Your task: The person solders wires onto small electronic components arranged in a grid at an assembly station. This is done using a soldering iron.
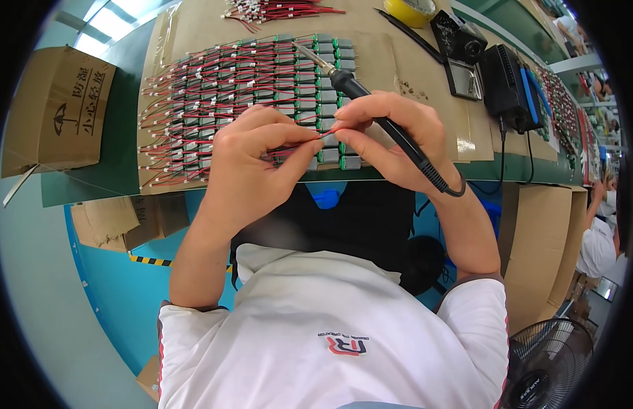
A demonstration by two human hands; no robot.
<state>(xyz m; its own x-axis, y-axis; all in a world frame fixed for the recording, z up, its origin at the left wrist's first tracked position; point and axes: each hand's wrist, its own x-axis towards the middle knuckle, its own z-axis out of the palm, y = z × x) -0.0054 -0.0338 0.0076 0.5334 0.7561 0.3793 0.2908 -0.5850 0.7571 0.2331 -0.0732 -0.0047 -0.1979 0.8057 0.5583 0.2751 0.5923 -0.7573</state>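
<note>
Between my two hands a thin red wire (327, 133) is pinched at its ends. My left hand (256, 153) is closed, thumb and forefinger pressed together on the wire. My right hand (402, 136) also pinches it at the fingertips, while a black-handled soldering iron (406, 142) lies across that hand. The iron's metal tip points up and left, away from the wire. Beneath the hands, rows of small grey blocks with green ends (325, 85) cover the brown board, many with red and black wires attached. The fingers hide part of the nearest rows.
Loose red wires with white connectors (262, 9) lie at the back. At right are yellow tape (409, 11), a black iron stand (459, 41) and a black box-shaped unit (505, 88) with cables. Cartons flank the bench, one at left (57, 112); a fan (548, 368) stands lower right.
</note>
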